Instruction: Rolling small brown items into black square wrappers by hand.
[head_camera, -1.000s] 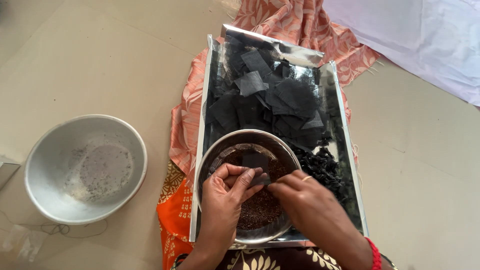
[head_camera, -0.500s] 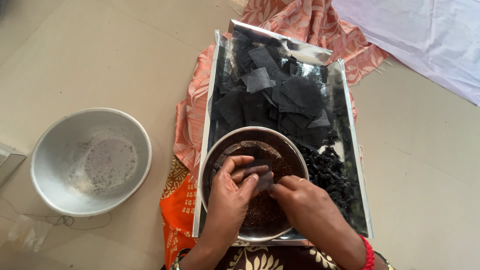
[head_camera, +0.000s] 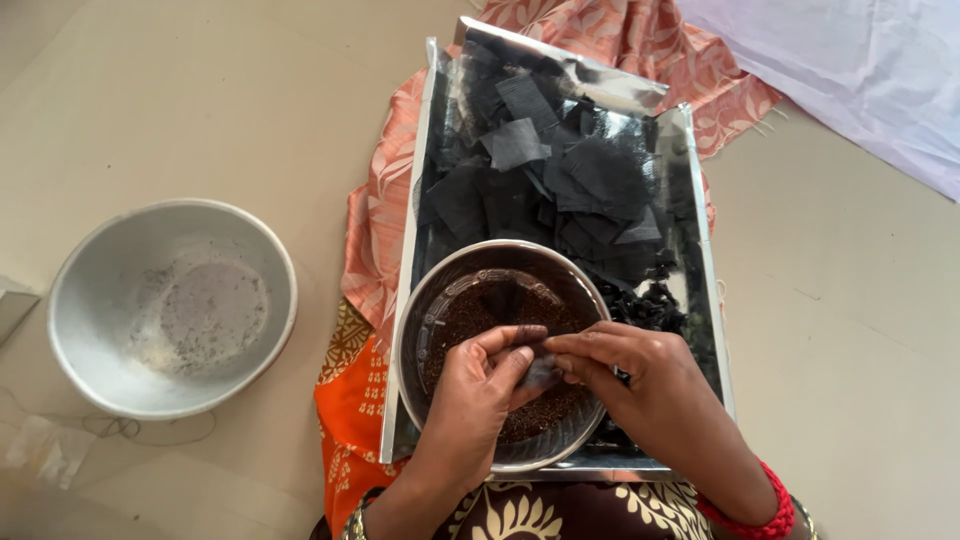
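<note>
I sit on a smooth beige floor (head_camera: 180, 110) in soft, even light. A pale lilac sheet (head_camera: 860, 70) covers the floor's far right corner.

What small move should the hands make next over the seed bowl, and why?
Probably draw the edges of the small dark cloth piece shut over the steel bowl. Both the left hand and the right hand pinch it between fingertips right above the dark seeds, so spills would fall back in. More cut squares wait on the tray.
</note>
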